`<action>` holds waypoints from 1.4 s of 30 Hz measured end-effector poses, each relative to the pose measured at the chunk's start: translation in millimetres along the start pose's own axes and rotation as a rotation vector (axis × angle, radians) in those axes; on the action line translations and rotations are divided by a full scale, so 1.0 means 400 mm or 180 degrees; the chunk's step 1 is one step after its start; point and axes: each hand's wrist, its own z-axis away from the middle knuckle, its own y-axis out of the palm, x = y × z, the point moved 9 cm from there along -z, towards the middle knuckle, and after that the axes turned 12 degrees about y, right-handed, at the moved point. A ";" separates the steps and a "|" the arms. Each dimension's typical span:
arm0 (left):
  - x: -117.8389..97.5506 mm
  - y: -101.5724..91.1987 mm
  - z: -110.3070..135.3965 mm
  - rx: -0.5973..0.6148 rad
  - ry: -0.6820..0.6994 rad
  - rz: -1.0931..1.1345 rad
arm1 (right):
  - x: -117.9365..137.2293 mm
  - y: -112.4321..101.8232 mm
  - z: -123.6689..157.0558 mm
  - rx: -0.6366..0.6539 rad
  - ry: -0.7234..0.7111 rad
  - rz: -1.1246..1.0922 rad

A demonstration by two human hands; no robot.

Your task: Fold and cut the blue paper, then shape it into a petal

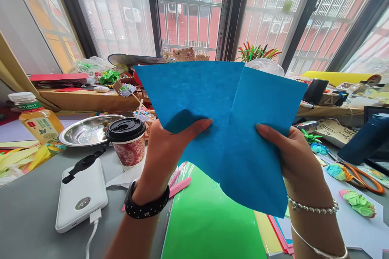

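Note:
A sheet of blue paper point(209, 89) is held up in front of me, with a crease running down it right of the middle. My left hand point(179, 141) grips its left side, thumb on the near face and fingers hidden behind. On the right side, my right hand point(288, 149) pinches the sheet the same way. The lower edge of the paper curves and hangs over a green sheet point(209, 218) lying on the table. Pink paper strips point(179, 186) lie beside the green sheet, near my left wrist.
Left on the table are a white power bank point(82, 194) with a cable, a lidded paper cup point(127, 141), a metal plate point(82, 131) and a juice bottle point(35, 117). Orange-handled scissors point(364, 180), folded paper pieces point(358, 202) and a dark blue bottle point(366, 137) lie right. Windows stand behind.

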 end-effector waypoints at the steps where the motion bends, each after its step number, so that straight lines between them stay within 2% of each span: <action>1: 0.001 0.001 0.000 0.0001 -0.0009 0.0017 | 0.000 0.000 0.000 -0.0003 0.0009 -0.0002; 8: -0.005 0.006 0.002 0.0022 0.0059 0.0091 | -0.002 0.000 0.001 -0.0001 0.0059 -0.0011; 13: -0.012 -0.002 0.001 -0.0062 0.0160 -0.0193 | -0.016 0.002 -0.010 0.0063 0.0209 -0.0002; 17: -0.015 -0.008 0.000 -0.0132 0.0202 -0.0307 | -0.015 0.004 -0.018 0.0081 0.0137 0.0026; 23: -0.013 -0.022 -0.002 -0.0249 0.0090 -0.0512 | -0.007 0.001 -0.016 0.0095 0.0057 0.0316; 27: -0.011 -0.025 -0.006 -0.0183 -0.0034 -0.0745 | 0.001 0.000 -0.015 0.0109 -0.0029 0.0324; 33: -0.014 -0.025 -0.002 -0.0339 0.0081 -0.0457 | -0.003 -0.017 -0.019 -0.0097 0.0008 0.0263; 42: -0.019 -0.026 0.004 -0.0450 0.0133 -0.0379 | -0.013 -0.003 -0.017 0.0018 0.0168 0.0125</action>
